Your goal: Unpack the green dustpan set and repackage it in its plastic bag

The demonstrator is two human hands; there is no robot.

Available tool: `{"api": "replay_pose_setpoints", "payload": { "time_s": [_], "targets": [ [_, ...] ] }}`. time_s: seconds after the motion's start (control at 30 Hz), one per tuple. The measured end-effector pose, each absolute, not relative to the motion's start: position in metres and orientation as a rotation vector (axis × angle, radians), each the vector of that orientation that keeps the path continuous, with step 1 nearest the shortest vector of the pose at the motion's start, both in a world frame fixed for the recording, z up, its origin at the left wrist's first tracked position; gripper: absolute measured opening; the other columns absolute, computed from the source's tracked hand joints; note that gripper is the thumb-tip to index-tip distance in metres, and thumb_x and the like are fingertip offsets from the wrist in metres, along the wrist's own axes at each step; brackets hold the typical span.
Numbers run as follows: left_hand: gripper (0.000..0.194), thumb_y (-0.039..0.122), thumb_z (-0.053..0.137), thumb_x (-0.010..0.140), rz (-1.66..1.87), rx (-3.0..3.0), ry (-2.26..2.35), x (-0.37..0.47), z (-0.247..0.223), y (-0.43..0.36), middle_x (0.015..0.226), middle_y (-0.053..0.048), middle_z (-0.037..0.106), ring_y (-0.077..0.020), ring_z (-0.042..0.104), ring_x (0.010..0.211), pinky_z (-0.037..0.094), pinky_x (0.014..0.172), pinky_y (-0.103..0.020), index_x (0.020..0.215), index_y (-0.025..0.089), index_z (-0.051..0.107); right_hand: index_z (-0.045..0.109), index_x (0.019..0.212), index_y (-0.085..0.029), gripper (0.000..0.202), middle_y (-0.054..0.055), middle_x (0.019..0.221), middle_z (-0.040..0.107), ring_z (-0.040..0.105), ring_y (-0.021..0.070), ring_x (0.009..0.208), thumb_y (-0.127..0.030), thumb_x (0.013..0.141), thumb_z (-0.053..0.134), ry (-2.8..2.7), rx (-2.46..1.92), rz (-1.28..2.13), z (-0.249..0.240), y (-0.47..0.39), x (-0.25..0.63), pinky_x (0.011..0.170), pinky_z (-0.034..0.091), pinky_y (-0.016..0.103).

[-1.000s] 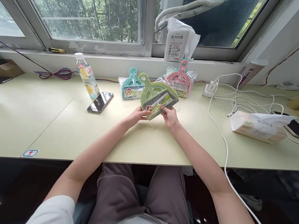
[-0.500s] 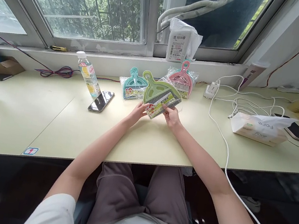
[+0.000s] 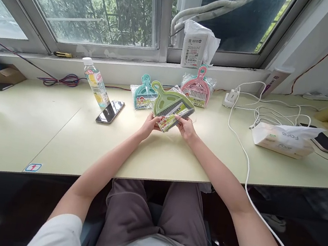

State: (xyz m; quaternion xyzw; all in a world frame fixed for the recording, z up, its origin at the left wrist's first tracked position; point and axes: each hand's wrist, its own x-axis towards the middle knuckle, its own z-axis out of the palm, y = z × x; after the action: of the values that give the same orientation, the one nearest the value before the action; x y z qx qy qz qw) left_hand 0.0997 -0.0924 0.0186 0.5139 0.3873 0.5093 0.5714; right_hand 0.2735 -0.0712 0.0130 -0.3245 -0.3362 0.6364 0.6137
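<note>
Between my hands is a green dustpan and brush set (image 3: 170,102) in clear wrapping with a printed label, its handle tilted up to the left. My left hand (image 3: 150,126) is closed on its lower left edge. On the lower right side, my right hand (image 3: 186,128) pinches the label and wrapping. Behind it on the table lie a wrapped blue dustpan and brush set (image 3: 144,94), at the left, and a wrapped pink one (image 3: 198,88), at the right.
Left of me stand a drink bottle (image 3: 95,83) and a phone (image 3: 110,112). At the right are a tissue pack (image 3: 283,141), tangled white cables, a charger (image 3: 230,98) and another phone (image 3: 327,143). Part of another person's hand shows at the far right edge. A white box (image 3: 193,50) sits on the sill.
The green dustpan set has tilted further to the left, its handle dipping slightly. Both hands keep hold of it. The view has shifted a little.
</note>
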Motion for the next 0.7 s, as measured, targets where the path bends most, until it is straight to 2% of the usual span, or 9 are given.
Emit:
{"api": "replay_pose_setpoints", "payload": {
  "time_s": [0.17,0.27,0.53,0.7],
  "targets": [
    [0.056,0.034,0.062,0.074,1.189,1.204,0.898,0.1008,0.0239,-0.0967,0.11,-0.005,0.066,-0.0172,0.068,0.073,0.061,0.069,-0.043,0.124,0.024,0.041,0.064,0.084,-0.02,0.005,0.0,0.08,0.075,0.071,0.0154,0.078,-0.025,0.084,0.065,-0.692,-0.76,1.5,0.017,-0.0721,0.2737,0.081,0.061,0.03],
    [0.058,0.033,0.061,0.074,1.18,1.213,0.881,0.1012,0.024,-0.0976,0.113,-0.005,0.065,-0.0169,0.067,0.071,0.061,0.066,-0.041,0.127,0.025,0.039,0.064,0.086,-0.021,0.013,0.0,0.078,0.075,0.071,0.0153,0.076,-0.03,0.091,0.056,-0.612,-0.765,1.523,0.0186,-0.0717,0.2744,0.077,0.061,0.029],
    [0.057,0.031,0.058,0.074,1.152,1.175,0.889,0.1019,0.022,-0.0967,0.116,-0.005,0.063,-0.0185,0.067,0.074,0.061,0.065,-0.044,0.127,0.026,0.038,0.063,0.088,-0.021,0.019,0.0,0.076,0.074,0.07,0.0154,0.074,-0.036,0.092,0.052,-0.611,-0.816,1.522,0.0202,-0.0701,0.277,0.076,0.06,0.028],
    [0.06,0.033,0.057,0.076,1.1,1.22,0.893,0.1007,0.024,-0.098,0.113,-0.005,0.064,-0.019,0.069,0.073,0.061,0.063,-0.04,0.132,0.028,0.034,0.062,0.085,-0.021,0.021,0.0,0.072,0.072,0.068,0.0149,0.067,-0.039,0.091,0.054,-0.611,-0.877,1.485,0.0202,-0.0674,0.2814,0.074,0.06,0.031]
  ]
}}
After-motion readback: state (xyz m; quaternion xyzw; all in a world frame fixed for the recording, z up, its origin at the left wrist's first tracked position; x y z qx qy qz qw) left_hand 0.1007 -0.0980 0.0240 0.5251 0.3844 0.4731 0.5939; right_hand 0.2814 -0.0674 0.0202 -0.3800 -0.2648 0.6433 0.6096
